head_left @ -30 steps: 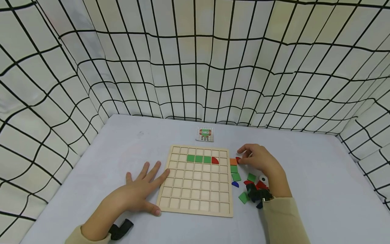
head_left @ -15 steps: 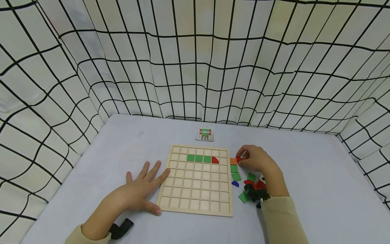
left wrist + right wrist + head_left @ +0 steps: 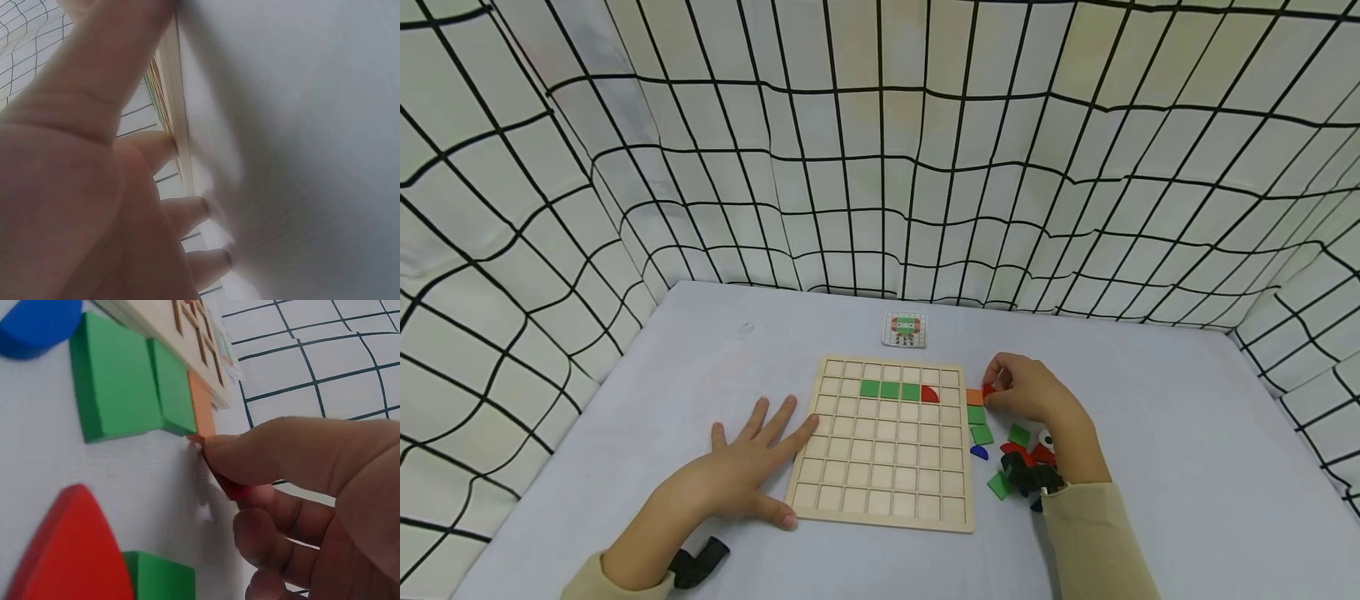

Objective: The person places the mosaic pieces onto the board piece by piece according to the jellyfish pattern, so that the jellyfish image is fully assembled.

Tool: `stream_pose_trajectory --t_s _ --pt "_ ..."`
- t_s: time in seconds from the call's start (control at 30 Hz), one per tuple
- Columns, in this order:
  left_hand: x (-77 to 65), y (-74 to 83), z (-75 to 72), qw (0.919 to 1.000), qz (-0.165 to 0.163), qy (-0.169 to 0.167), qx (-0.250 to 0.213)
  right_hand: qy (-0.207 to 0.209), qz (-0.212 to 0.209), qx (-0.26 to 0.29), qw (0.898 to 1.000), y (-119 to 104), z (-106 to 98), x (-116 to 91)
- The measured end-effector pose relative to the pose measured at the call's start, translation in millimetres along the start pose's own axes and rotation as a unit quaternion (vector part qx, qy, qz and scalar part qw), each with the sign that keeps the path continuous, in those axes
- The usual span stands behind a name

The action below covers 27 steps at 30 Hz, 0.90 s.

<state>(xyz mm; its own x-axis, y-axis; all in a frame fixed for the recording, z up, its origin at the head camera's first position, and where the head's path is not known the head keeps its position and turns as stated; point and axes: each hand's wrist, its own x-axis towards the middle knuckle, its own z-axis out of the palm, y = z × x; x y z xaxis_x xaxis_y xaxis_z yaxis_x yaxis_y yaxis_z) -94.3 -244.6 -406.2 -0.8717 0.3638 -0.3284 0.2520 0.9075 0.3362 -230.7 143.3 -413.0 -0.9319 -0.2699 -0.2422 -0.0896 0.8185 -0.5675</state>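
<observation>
Only R hand & the red pc. in it seem to have been shifted since the earlier frame, and just slightly. Lower left of frame, a black wrist device is seen. Left of centre, L hand is spread, fingers apart, nothing held; the board's left edge is touched by one finger, w/ thumb at the lower left corner. Lower centre, the wooden grid board is laid flat. In its 2nd row from top, three green square tiles have been seated, then a red quarter-circle tile; other cells are left bare. Above, mid-frame, a small picture card is set, printed w/ a green & red figure. If that's being copied, progress is judged early: approx. part of one row done, most left. Along the board's right edge, an orange tile, two green tiles & a blue half-circle are left loose. Just right of the orange tile, the red pc. is pinched btwn. thumb & finger of R hand, off-board, not yet placed. Lower right of centre, more pcs. remain, incl. red shapes & a white disc, partly hidden.
</observation>
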Motion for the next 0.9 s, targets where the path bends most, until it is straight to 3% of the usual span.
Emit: stream_pose_trajectory --t_s 0.4,0.6,0.73,0.9 --pt "1.8 -1.8 2.3 1.0000 -0.002 0.000 0.007 0.058 -0.015 0.077 0.995 -6 1 3" --pt "2.0 -2.0 2.2 1.0000 -0.004 -0.001 0.009 0.059 -0.020 0.113 0.992 -10 1 3" --pt "1.3 -1.6 1.5 1.0000 0.000 0.000 0.005 0.060 -0.033 0.194 0.979 -12 2 5" --pt "0.8 -1.6 1.3 1.0000 0.003 0.000 0.002 0.024 -0.030 0.324 0.945 -14 -1 5"
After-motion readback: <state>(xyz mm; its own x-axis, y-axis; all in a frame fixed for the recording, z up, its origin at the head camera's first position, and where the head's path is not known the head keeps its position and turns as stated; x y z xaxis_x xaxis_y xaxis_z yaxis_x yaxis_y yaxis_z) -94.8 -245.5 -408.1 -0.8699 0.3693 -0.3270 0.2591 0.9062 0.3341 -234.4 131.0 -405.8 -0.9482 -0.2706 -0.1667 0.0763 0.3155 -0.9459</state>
